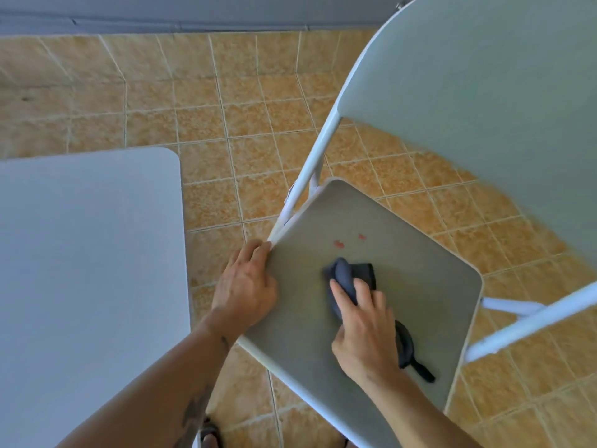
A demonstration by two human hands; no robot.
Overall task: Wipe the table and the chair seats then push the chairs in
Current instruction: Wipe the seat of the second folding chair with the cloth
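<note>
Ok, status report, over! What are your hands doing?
Left hand gripping chair seat edge. Right hand pressing dark cloth on seat. Two red spots just ahead of cloth, unwiped. Nothing blocking.

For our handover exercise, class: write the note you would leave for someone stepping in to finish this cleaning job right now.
Left hand grips the chair seat's left edge.
Right hand presses the dark cloth on the seat.
Two red spots remain just beyond the cloth.
Table stands to the left, apart from the chair.
Left: wipe the spots, finish the seat, push the chair in.
</note>
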